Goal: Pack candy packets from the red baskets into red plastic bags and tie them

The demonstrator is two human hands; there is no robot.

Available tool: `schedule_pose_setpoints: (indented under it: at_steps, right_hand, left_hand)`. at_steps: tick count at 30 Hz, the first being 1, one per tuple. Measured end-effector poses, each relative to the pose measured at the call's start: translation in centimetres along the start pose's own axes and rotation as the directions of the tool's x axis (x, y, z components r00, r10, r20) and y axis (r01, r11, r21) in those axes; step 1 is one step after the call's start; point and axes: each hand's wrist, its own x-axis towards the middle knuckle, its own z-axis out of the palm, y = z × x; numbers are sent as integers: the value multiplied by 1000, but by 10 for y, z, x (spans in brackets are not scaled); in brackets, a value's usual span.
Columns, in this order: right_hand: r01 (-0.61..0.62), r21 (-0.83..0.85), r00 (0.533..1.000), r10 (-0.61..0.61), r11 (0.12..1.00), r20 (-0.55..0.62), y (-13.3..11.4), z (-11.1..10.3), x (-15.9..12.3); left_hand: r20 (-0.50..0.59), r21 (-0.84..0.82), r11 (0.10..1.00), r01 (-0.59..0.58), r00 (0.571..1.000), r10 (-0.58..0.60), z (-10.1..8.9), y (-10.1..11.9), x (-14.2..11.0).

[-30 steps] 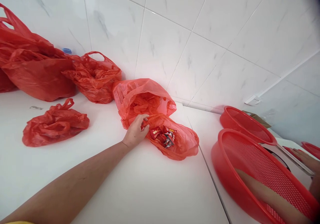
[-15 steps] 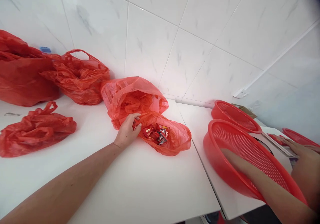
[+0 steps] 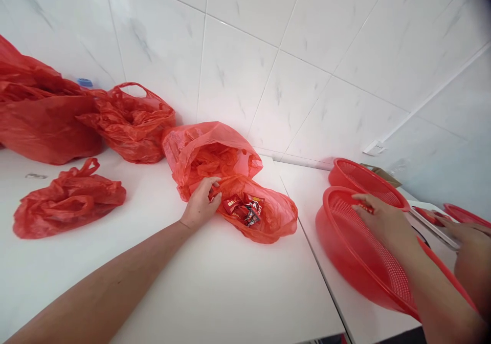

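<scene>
Several red packets (image 3: 244,210) lie in the open bag (image 3: 280,221) at the middle of the frame. From my end, through the head view, I see the left hand (image 3: 200,203) pinching that bag's rim between thumb and fingers. At right of frame, the right hand (image 3: 387,226) grips a small wrapped piece (image 3: 367,209) in its fingertips, over the front basket (image 3: 335,249).

I'd call the filling of the bag partway: some packets are in it, its mouth is open and untied, and the held piece is not in it yet. How much the basket holds I cannot tell; arm and wall hide its bottom. The bag behind (image 3: 220,134) gapes open, red plastic bunched inside. At left of frame a smaller bag (image 3: 72,200) lies gathered, contents hidden. Far right, I see a co-worker's hand (image 3: 466,231).
</scene>
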Motion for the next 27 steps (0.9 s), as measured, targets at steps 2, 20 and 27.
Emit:
schedule_pose_setpoints:
  at_steps: [2,20,27]
  right_hand:
    - [17,188,999,-23,982,32,-29,-6,-3]
    - [112,433,992,-76,894,-100,-122,99,-41]
    - [-374,649,925,217,663,312,-104,127,-61]
  left_hand:
    - [0,1,1000,5,1000,-5,1,-1,0]
    - [39,82,995,54,998,-57,-8,1,1]
    - [87,78,987,140,985,-147,-12,21,7]
